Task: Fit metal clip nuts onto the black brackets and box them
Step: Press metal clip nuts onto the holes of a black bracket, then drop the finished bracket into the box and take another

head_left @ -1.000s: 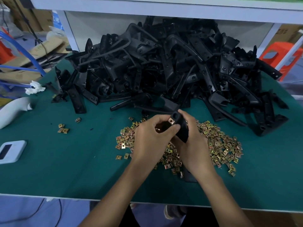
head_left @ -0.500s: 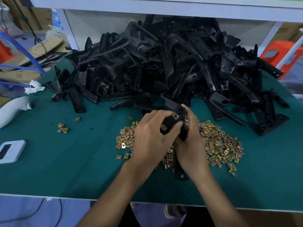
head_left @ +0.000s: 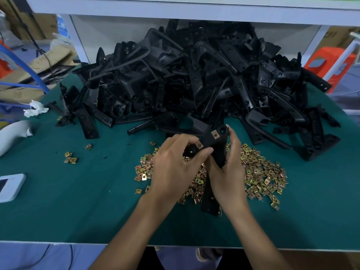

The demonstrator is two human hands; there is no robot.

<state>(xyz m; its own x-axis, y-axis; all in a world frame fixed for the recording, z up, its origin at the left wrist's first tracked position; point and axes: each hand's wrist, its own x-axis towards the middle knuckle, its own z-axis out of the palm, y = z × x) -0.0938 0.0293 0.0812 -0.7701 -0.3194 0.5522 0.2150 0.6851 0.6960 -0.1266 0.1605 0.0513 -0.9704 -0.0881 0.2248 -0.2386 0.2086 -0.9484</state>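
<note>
Black bracket: gripped in both hands, upper end tilted away, lower end poking out below the right wrist. Left hand fingers curled, thumb and forefinger pinching the left lug, right at a seated clip nut. Right hand fingers wrapped round the stem; second seated nut between left and right fingertips. Loose nut heap directly under both hands, mostly right of the right fingers. Bracket pile just beyond the fingertips, up against white shelf frame. Green mat over the bench. Stray nuts, crumpled tissue, white device well left of the left fingers. Cardboard, blue tubing far left; orange stool far right.
</note>
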